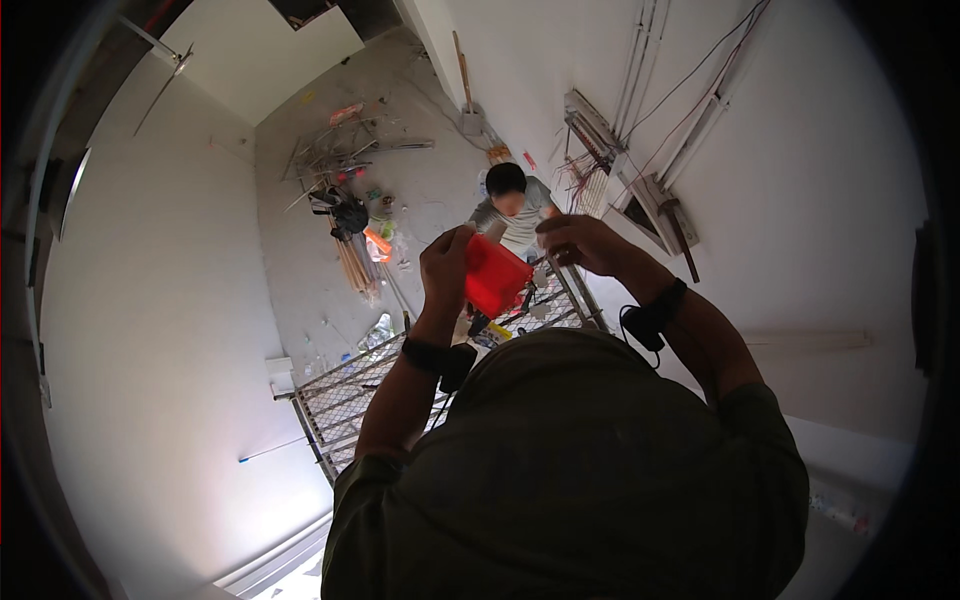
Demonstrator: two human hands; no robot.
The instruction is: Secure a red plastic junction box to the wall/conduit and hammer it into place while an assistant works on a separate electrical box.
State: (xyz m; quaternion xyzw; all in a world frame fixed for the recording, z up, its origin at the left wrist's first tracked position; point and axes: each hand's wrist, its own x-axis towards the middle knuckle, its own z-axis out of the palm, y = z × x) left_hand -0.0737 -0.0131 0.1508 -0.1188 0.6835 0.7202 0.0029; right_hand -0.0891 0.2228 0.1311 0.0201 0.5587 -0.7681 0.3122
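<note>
My left hand (450,255) grips the left edge of a red, soft-cornered plastic item (496,278), perhaps a bag or container, held up in front of my body. My right hand (570,240) is raised beside it, a little apart, with fingers curled; whatever they may hold is too small to make out. Below the red item, a metal mesh platform (335,395) shows around my body, with small tools and a yellow item (498,330) on it. A co-worker (515,215) in a grey top is below, just beyond my hands, partly hidden by them.
On the grey floor below lie scattered rods (355,270), a black bag (348,215), orange items (378,243) and debris. On the right wall are metal trunking (592,125), an open fitting (650,215) and loose wires. A white wall (160,320) rises at the left.
</note>
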